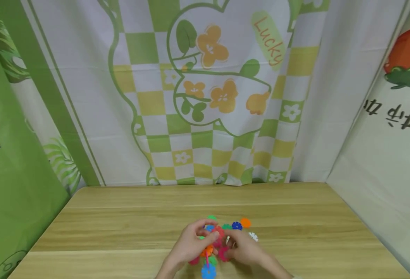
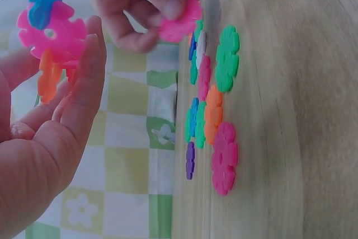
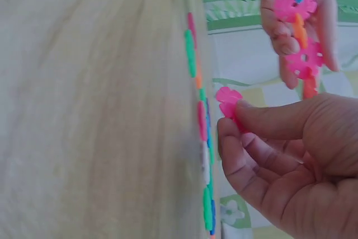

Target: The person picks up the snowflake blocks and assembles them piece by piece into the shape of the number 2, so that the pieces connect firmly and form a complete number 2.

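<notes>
- Already, in the head view, several snowflake discs are joined into a cluster (image 1: 210, 252) held above the near edge of the counter (image 1: 121, 217); by my reading the build is partway, since loose discs (image 1: 241, 224) lie on the counter just beyond the hands. The left hand (image 1: 187, 246) and right hand (image 1: 243, 250) meet around the cluster, fingers curled inward.
- From the left wrist, the left hand (image 2: 50, 138) cups the cluster (image 2: 53, 32), pink, blue and orange discs slotted together, with fingers curved behind it. Opposite, the right hand (image 2: 140, 9) pinches a single pink disc (image 2: 180, 22), not joined to the cluster. A good number of loose discs (image 2: 210, 99) remain flat on the counter (image 2: 291, 110), so much seems left.
- From the right wrist, the right hand (image 3: 285, 166) grips the pink disc (image 3: 228, 102) between thumb and forefinger, apart from the cluster (image 3: 299, 32), which the left hand (image 3: 291, 20) holds farther off. Loose discs (image 3: 201, 138) show edge-on along the counter (image 3: 95, 110).
</notes>
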Tool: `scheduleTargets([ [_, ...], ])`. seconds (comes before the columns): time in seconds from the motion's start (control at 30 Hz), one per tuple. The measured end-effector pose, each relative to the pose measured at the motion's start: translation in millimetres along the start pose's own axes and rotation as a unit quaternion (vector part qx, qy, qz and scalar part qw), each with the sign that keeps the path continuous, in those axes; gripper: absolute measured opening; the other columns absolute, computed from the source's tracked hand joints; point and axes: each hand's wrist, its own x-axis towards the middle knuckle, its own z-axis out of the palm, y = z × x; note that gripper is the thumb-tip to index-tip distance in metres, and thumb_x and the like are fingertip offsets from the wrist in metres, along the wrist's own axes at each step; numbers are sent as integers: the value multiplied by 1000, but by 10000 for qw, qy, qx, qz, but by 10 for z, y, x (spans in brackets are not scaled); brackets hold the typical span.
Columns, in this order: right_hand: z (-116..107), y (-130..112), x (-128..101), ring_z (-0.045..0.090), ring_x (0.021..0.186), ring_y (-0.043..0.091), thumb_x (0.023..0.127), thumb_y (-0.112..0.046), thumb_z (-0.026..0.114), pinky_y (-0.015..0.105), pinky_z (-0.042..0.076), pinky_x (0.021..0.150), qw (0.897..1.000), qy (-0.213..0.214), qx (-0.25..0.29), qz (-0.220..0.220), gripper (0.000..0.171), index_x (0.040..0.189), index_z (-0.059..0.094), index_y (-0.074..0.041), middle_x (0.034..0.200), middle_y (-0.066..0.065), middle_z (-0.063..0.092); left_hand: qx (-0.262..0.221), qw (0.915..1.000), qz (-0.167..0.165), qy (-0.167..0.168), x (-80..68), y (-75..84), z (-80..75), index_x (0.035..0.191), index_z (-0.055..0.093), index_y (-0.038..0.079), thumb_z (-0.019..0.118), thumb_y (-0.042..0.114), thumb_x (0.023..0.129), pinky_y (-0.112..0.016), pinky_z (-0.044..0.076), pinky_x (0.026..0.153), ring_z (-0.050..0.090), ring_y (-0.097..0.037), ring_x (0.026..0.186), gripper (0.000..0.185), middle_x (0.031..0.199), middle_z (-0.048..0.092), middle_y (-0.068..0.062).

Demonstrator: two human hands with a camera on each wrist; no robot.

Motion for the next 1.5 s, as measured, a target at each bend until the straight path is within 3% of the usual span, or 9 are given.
scheduleTargets([
  [0.1, -40, -5, -44, 52, 60, 3, 72, 11, 70, 20, 46, 50, 9996, 167, 229, 79, 26, 86, 59, -7, 73, -1, 60, 1, 10000, -26, -13, 10, -9, 2, 127, 57, 3, 64, 21, 93, -21, 51, 58, 68, -35, 68, 38, 91, 66, -12],
  [0.27, -130, -22, -88, 56, 66, 5, 80, 6, 70, 21, 49, 56, 9981, 381, 487, 80, 17, 92, 63, -4, 79, 1, 63, 27, 10000, -73, -6, 25, -9, 1, 126, 57, 2, 64, 23, 93, -20, 50, 54, 68, -25, 66, 39, 93, 64, -14],
  [0.4, -204, -34, -108, 60, 70, 7, 83, -2, 71, 21, 52, 60, 9971, 549, 516, 58, 10, 91, 66, -3, 81, 2, 66, -75, 9999, -131, -41, 24, -5, 3, 125, 57, 1, 65, 24, 93, -20, 52, 55, 69, -25, 64, 40, 94, 64, -18],
  [0.6, -258, -54, -114, 63, 66, 12, 86, -2, 69, 23, 55, 56, 9922, 825, 933, 23, 6, 91, 66, 1, 80, 7, 67, -171, 9997, -149, -110, 17, -18, -2, 122, 58, 0, 65, 24, 93, -22, 54, 56, 69, -26, 65, 39, 90, 63, -18],
  [0.77, -242, -105, -81, 63, 71, 9, 85, -5, 71, 22, 54, 60, 9901, 1185, 755, -12, 7, 89, 67, -1, 82, 5, 67, -145, 9997, -192, -94, -8, -37, -36, 122, 59, 1, 66, 25, 92, -22, 53, 56, 69, -29, 66, 39, 88, 64, -16],
  [1.0, -199, -145, -61, 64, 71, 10, 83, -4, 73, 22, 55, 61, 9876, 1339, 820, -71, 7, 87, 67, -1, 82, 5, 67, -63, 9998, -118, -149, -5, -70, -43, 122, 58, 1, 65, 26, 93, -21, 52, 57, 70, -28, 66, 39, 88, 66, -14],
  [1.33, -174, -133, -62, 63, 68, 7, 81, -2, 75, 21, 55, 60, 9853, 1635, 340, -353, 8, 82, 67, -5, 78, 2, 68, -138, 9996, -81, -233, 9, -67, -24, 125, 55, -1, 62, 21, 95, -22, 53, 56, 68, -36, 69, 38, 87, 64, -12],
  [1.5, -172, -104, -60, 65, 69, 9, 80, -2, 75, 20, 55, 62, 9846, 1646, 404, -440, 7, 82, 68, -4, 78, 4, 69, -23, 9994, -91, -320, 16, -66, -13, 125, 56, 0, 62, 23, 95, -22, 53, 57, 69, -34, 69, 38, 89, 64, -14],
])
